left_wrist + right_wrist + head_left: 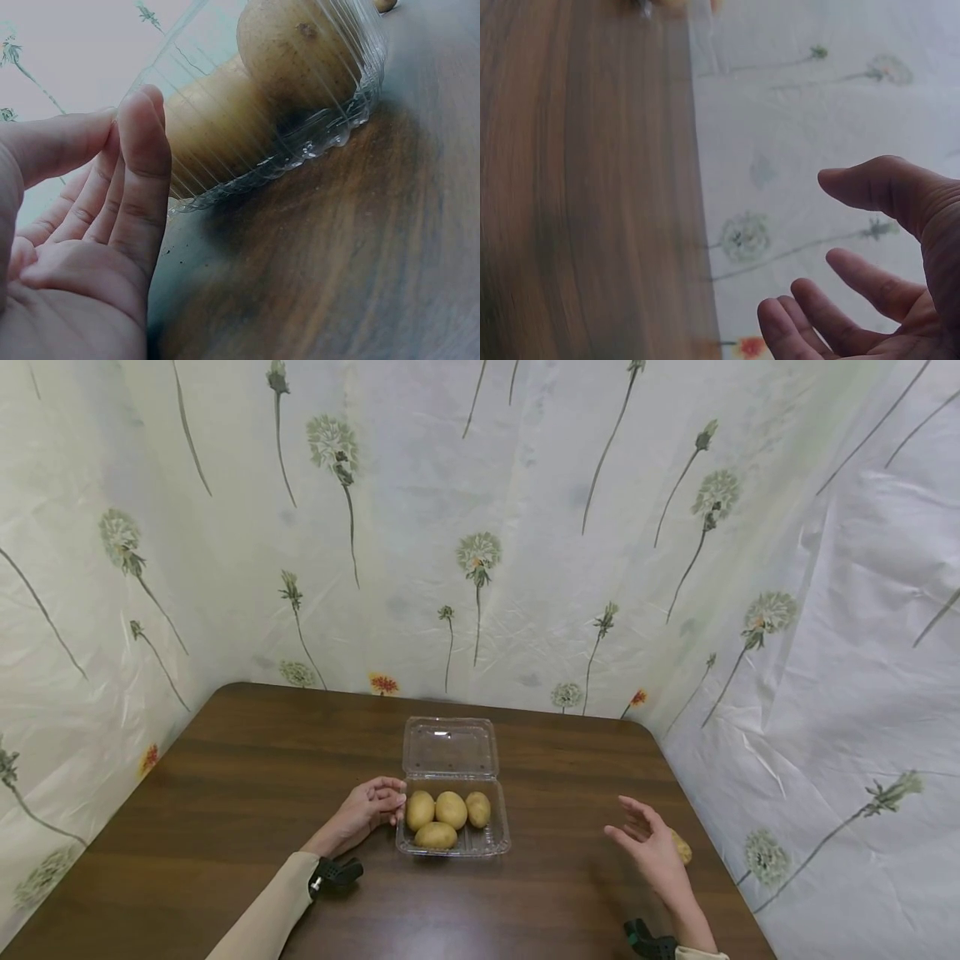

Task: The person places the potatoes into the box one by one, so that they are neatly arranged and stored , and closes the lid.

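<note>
A clear plastic clamshell container (pixel 495 846) stands on the table with its lid (pixel 450 747) raised and leaning back. Several potatoes (pixel 451 811) lie inside, and the front right part of its base holds none. At the container's left edge, my left hand (pixel 363 814) pinches the rim between thumb and fingertips; the left wrist view shows this thumb and finger meeting (pixel 142 142) at the clear wall. My right hand (pixel 651 846) hovers over the right side of the table, fingers spread and holding nothing. Partly hidden behind it, another potato (pixel 682 848) lies near the table's right edge.
The dark brown wooden table (pixel 247 760) has rounded far corners. A pale curtain with dandelion prints (pixel 480 560) hangs along its back and both sides. Black bands (pixel 337 872) are worn on both wrists.
</note>
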{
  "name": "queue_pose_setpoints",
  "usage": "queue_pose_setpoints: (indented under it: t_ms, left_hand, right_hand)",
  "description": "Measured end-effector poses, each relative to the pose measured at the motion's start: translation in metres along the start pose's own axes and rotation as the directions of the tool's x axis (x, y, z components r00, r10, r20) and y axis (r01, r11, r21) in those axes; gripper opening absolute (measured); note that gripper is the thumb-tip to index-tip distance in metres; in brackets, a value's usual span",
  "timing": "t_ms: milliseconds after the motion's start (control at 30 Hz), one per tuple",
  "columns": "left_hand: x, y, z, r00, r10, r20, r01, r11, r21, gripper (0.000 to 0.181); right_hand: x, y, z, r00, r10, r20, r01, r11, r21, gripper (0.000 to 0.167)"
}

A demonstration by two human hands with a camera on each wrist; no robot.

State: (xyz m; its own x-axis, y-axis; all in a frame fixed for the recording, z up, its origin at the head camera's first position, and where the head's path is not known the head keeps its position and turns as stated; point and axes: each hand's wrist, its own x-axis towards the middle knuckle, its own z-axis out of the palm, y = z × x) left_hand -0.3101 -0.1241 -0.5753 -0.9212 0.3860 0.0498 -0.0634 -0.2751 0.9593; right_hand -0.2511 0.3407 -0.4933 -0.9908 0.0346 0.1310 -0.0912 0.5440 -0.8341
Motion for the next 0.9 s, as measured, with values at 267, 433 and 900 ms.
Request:
queue_pose_setpoints:
  t_ms: [267, 433, 900]
  left_hand:
    - [0.0, 0.0, 0.0, 1.0, -0.002, 0.003, 0.002, 1.0, -0.005, 0.034]
    - [0.001, 0.0, 0.0, 1.0, 0.0, -0.001, 0.0, 1.0, -0.003, 0.034]
    - [0.001, -0.001, -0.001, 1.0, 0.004, 0.013, -0.004, 1.0, -0.003, 0.035]
  right_hand:
    - [0.002, 0.011, -0.016, 0.996, 0.011, -0.083, -0.014, 0.999, -0.039, 0.067]
    - [0.003, 0.014, -0.025, 0.994, 0.032, -0.108, -0.037, 0.998, -0.043, 0.067]
    - [0.006, 0.029, -0.045, 0.989, 0.039, -0.142, -0.046, 0.998, -0.046, 0.067]
